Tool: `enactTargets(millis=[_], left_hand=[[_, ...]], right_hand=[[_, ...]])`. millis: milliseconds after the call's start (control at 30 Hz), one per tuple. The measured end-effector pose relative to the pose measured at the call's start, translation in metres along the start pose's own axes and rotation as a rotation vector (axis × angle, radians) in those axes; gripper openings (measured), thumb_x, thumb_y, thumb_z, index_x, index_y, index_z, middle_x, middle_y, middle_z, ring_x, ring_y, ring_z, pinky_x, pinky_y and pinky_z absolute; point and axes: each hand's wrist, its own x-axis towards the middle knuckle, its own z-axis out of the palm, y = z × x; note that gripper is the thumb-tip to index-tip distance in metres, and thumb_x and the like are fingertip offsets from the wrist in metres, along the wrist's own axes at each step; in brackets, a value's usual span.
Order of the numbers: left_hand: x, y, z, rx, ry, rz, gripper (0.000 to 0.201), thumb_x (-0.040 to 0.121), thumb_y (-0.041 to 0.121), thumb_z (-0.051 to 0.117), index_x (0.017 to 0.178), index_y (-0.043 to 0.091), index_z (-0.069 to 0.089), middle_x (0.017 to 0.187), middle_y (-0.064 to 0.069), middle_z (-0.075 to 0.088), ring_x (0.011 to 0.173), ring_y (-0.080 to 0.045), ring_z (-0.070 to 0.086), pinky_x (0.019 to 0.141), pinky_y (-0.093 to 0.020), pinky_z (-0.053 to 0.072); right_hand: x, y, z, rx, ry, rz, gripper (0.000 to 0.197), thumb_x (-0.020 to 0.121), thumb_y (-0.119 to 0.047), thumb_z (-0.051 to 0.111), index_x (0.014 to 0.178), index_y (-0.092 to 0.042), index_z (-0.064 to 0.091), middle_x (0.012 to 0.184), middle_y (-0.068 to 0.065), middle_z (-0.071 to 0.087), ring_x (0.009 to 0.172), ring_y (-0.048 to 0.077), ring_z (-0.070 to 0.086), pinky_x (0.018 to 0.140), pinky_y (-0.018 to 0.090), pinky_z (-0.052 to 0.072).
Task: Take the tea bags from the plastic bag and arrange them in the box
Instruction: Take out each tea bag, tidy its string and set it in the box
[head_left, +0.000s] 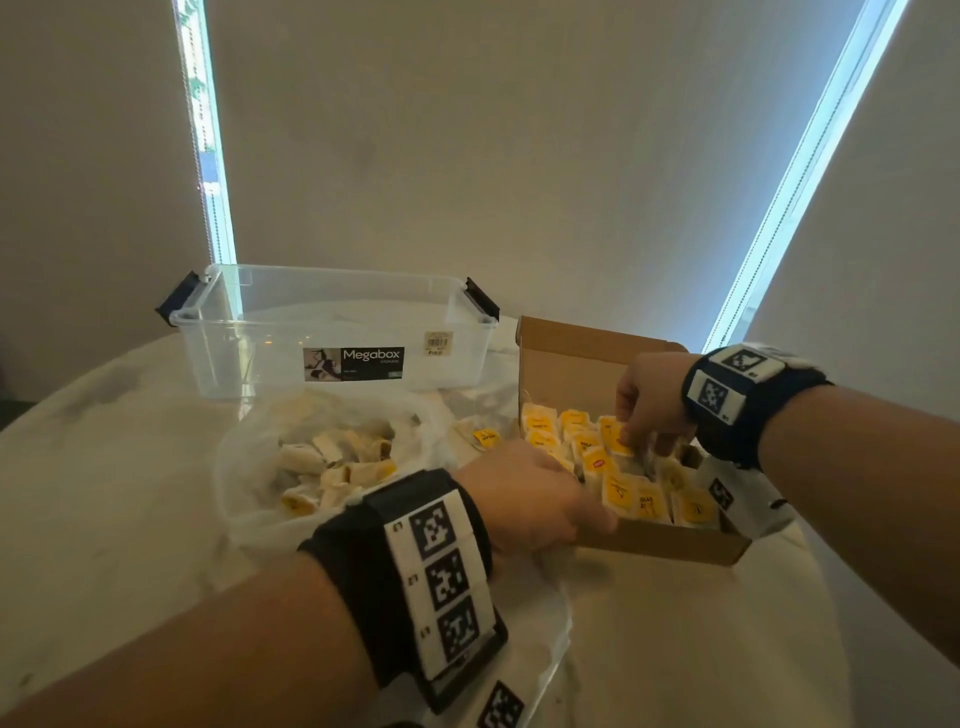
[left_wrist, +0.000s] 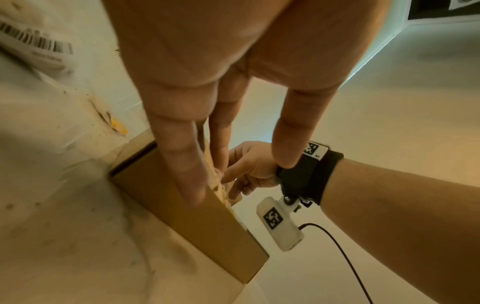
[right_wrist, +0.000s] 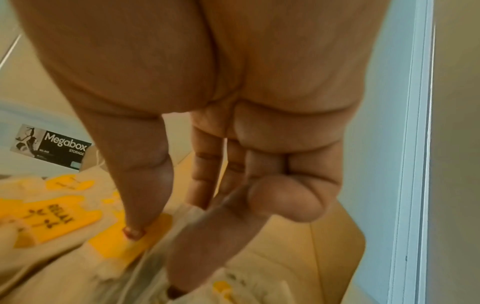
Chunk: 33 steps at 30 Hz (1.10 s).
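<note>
An open cardboard box (head_left: 670, 543) sits at the right, holding rows of tea bags (head_left: 618, 493) with yellow tags. Left of it, a clear plastic bag (head_left: 244, 467) holds several more tea bags (head_left: 332, 462). My left hand (head_left: 535, 499) is at the box's near left corner. Its fingers (left_wrist: 182, 164) are straight, one lying along the outside of the box wall (left_wrist: 202, 222) and the others against the tea bags inside. My right hand (head_left: 644, 415) reaches into the box from the far side. Its thumb and forefinger pinch a tea bag (right_wrist: 130, 244) by the yellow tag.
A clear Megabox storage container (head_left: 332, 332) stands open at the back of the pale round table (head_left: 130, 467). One loose tea bag (head_left: 480, 436) lies between the plastic bag and the box. A thin cable (left_wrist: 345, 263) hangs from my right wrist camera.
</note>
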Motion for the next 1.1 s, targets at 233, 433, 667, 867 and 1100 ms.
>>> enactTargets(millis=[233,433,667,867,1100], left_hand=[[-0.031,0.041,-0.028,-0.223,0.103,0.037,0.012,0.089,0.006,0.068,0.100,0.005,0.064,0.096,-0.015,0.070,0.061,-0.017,0.067,0.052,-0.026,0.056],[-0.009,0.083,-0.059,0.095,0.383,0.009,0.009,0.090,0.003,0.062,0.081,0.005,0.061,0.078,-0.009,0.060,0.063,-0.019,0.057,0.053,-0.026,0.050],[0.057,0.072,-0.050,1.089,0.299,-0.300,0.023,0.093,0.021,0.068,0.109,0.005,0.071,0.101,-0.007,0.071,0.091,-0.020,0.069,0.079,-0.029,0.055],[0.114,0.058,-0.040,1.549,0.198,-0.342,0.039,0.093,0.031,0.065,0.126,0.012,0.064,0.119,-0.005,0.066,0.109,-0.023,0.064,0.091,-0.032,0.052],[0.143,0.037,-0.035,1.513,0.258,-0.384,0.026,0.102,0.025,0.048,0.081,0.013,0.058,0.073,0.000,0.049,0.061,-0.013,0.047,0.057,-0.023,0.042]], right_hand=[[-0.051,-0.017,-0.033,0.045,0.388,-0.144,0.005,0.086,-0.021,0.074,0.086,-0.020,0.069,0.088,-0.001,0.070,0.078,0.013,0.065,0.071,0.027,0.057],[-0.134,-0.032,-0.014,0.250,0.314,-0.377,0.007,0.084,-0.026,0.076,0.079,-0.025,0.072,0.071,-0.009,0.068,0.067,0.006,0.063,0.069,0.026,0.057],[-0.179,0.011,0.019,0.315,0.223,-0.449,0.007,0.087,-0.030,0.071,0.080,-0.029,0.069,0.075,-0.011,0.067,0.069,0.004,0.062,0.057,0.010,0.047],[-0.205,0.073,0.037,0.517,0.159,-0.418,0.007,0.080,-0.039,0.077,0.082,-0.034,0.071,0.070,-0.020,0.067,0.057,-0.005,0.059,0.052,0.007,0.044],[-0.203,0.106,0.043,0.549,0.141,-0.395,0.024,0.072,-0.050,0.076,0.089,-0.058,0.061,0.072,-0.027,0.067,0.058,-0.006,0.061,0.054,0.010,0.047]])
